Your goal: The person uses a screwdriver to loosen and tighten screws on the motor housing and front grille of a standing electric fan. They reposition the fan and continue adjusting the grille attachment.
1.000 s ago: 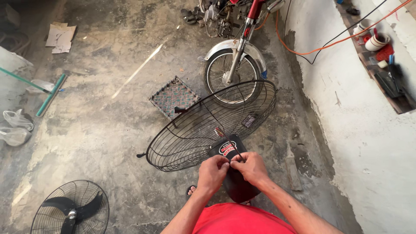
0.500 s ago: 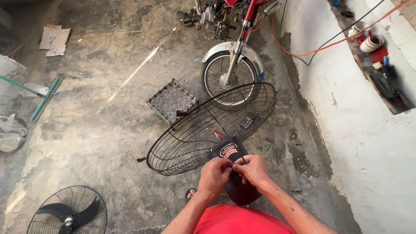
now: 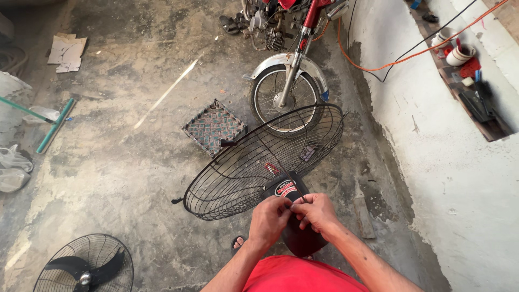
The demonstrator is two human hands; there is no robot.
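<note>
From the head camera, my left hand (image 3: 271,217) and right hand (image 3: 315,212) meet with fingers curled tight, pinching at the round black hub (image 3: 286,190) of a wire fan guard (image 3: 254,162). The domed, thin-spoked metal guard tilts over rough concrete floor (image 3: 119,151), near a motorcycle wheel (image 3: 285,97).

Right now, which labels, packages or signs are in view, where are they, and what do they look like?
Badge: round, red, black and white, at the fan guard hub, just above both hands.
Cardboard: torn flat brown pieces, floor, upper left.
Plastic bags: clear, crumpled, left edge.
No screens.
</note>
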